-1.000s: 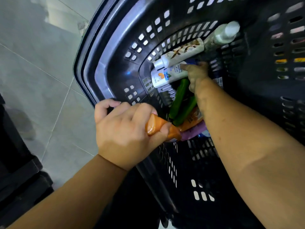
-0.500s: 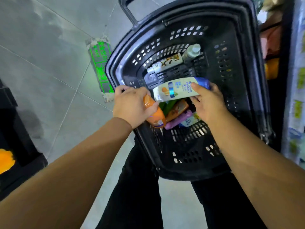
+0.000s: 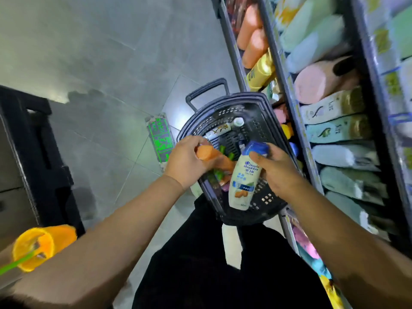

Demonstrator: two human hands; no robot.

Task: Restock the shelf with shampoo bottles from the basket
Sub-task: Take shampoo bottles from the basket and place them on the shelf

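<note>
A black plastic basket (image 3: 265, 210) stands on the floor in front of my legs. My right hand (image 3: 278, 172) grips a white shampoo bottle with a blue cap (image 3: 244, 181), held above the basket with the cap pointing away from me. My left hand (image 3: 186, 162) grips an orange bottle (image 3: 214, 157) over the basket's left rim. Deeper in the basket lie a white patterned bottle (image 3: 219, 131), a white-capped bottle (image 3: 238, 122) and green, orange and purple ones, partly hidden by my hands. The shelf (image 3: 289, 85) full of bottles runs along the right.
Grey tiled floor (image 3: 89, 63) lies to the left, with a green-marked patch (image 3: 160, 137) beside the basket. A black crate or cart (image 3: 38, 157) stands at the far left. An orange object (image 3: 42, 246) shows at the lower left edge.
Both hands have lifted out of the basket, each with its bottle. The white bottle has turned from lying crosswise to pointing away from me. The view pulled back and the shelf came into sight.
</note>
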